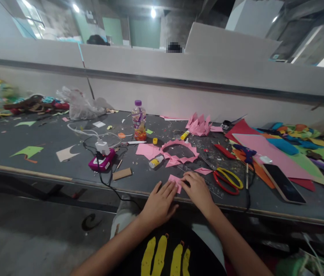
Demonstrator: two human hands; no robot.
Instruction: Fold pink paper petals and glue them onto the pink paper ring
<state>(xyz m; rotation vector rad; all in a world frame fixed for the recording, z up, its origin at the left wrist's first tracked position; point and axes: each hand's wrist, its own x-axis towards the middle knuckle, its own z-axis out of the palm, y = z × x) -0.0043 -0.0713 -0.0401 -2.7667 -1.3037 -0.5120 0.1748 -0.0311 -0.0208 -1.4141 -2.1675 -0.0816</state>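
My left hand (159, 202) lies flat at the table's front edge, fingers stretched out onto a small pink paper piece (175, 180). My right hand (196, 188) rests just to its right, fingers bent down and pressing on the same pink piece. Beyond them sits a ring of folded pink paper points (180, 153) and a small glue bottle (156, 161). Red-and-yellow scissors (228, 179) lie to the right of my right hand.
A drink bottle (138, 119) stands mid-table. A pink device with a white charger and cables (102, 159) sits left. Coloured paper sheets (268, 155), a phone (283, 183) and a blue glue gun (247, 154) lie right. A plastic bag (79, 104) is at the back.
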